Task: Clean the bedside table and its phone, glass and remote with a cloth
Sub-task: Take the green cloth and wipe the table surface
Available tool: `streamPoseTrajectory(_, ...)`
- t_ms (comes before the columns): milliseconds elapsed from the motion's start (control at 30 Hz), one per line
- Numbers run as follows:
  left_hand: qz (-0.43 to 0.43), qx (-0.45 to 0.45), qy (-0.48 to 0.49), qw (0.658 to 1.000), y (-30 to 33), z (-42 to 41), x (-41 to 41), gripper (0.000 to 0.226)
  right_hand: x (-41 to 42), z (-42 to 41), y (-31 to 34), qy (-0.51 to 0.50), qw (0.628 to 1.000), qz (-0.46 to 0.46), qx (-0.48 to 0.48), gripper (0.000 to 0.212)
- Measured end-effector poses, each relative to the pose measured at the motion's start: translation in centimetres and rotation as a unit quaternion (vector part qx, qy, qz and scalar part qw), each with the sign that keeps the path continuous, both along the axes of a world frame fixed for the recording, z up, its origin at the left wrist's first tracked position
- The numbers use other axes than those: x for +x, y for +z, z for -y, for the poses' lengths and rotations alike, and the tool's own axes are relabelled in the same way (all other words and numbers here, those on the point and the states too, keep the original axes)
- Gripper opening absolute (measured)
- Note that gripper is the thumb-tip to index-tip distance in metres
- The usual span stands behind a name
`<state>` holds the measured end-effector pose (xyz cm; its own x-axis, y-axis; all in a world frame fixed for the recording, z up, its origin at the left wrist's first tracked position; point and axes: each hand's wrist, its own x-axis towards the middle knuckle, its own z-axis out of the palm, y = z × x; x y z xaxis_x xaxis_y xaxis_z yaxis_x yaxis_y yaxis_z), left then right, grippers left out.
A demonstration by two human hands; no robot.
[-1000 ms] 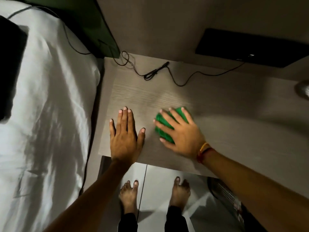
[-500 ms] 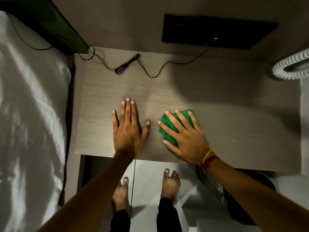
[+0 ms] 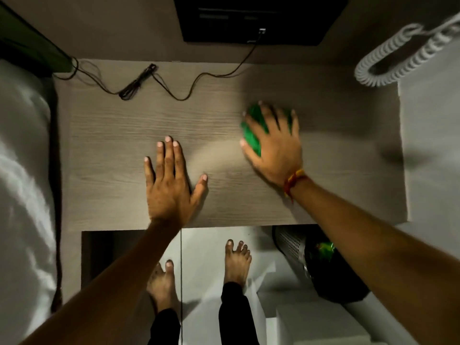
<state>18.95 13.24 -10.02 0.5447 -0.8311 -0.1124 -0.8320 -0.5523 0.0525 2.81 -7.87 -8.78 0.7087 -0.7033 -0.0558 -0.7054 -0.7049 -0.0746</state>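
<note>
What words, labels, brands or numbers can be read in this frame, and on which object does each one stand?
None can be read.
Black wall panel above the grey wood-grain bedside table: faint lighter strips, too blurred to read.
Crumpled green cloth under the right hand: motion-blurred, no print visible.
Perforated metal bin on the floor: green wrapper inside, nothing legible.
Left hand lies flat, bare.

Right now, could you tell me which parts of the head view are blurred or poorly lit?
In the head view, the right hand and the green cloth under it are motion-blurred; the left hand is sharp; a bright patch lights the table between the hands, and its right side lies in shadow.
</note>
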Motion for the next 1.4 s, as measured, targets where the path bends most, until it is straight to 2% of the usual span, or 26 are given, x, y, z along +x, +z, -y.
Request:
streamPoseTrajectory(133,-0.001,-0.003,-0.008,1.0,-0.1,0.5,-1.3,0.091,-6.8,-5.7,-0.1,0.121,0.992,-0.01,0.027,0.066)
streamPoseTrajectory(200,-0.006,-0.002,-0.017,1.0,0.0,0.7,-2.1,0.092,-9.7,-5.4,0.0,0.205,0.978,-0.017,0.023,0.067)
streamPoseTrajectory(267,-0.008,0.0,-0.022,1.0,-0.1,0.8,-2.6,0.093,-10.9,-2.5,0.0,0.246,0.969,-0.029,0.015,0.069)
streamPoseTrajectory(367,-0.01,0.005,-0.021,1.0,-0.1,0.8,-3.0,0.093,-9.9,4.1,0.1,0.186,0.982,-0.037,-0.004,0.066)
streamPoseTrajectory(533,-0.02,0.005,-0.019,1.0,0.1,0.7,-3.2,0.093,-8.6,10.2,0.4,-0.025,1.0,-0.015,-0.008,0.062)
streamPoseTrajectory(700,-0.025,0.007,-0.015,1.0,0.2,0.7,-3.3,0.094,-11.5,4.5,0.2,-0.044,0.999,0.006,0.009,0.06)
streamPoseTrajectory(900,-0.021,0.011,-0.019,1.0,0.0,0.8,-3.2,0.091,-16.2,-4.4,0.1,-0.065,0.997,-0.03,0.042,0.065)
streamPoseTrajectory(1067,-0.078,-0.003,-0.022,0.997,1.1,0.3,-2.3,0.069,-11.9,-10.2,-0.1,-0.118,0.992,-0.011,0.035,0.065)
streamPoseTrajectory(1200,-0.149,-0.034,-0.082,0.985,2.2,-2.6,0.7,0.06,-4.9,-14.4,0.1,-0.064,0.997,0.012,0.032,0.065)
streamPoseTrajectory(1400,-0.155,-0.008,-0.02,0.988,3.4,-9.9,3.7,0.055,4.8,-22.7,0.3,0.067,0.99,0.104,0.066,0.06)
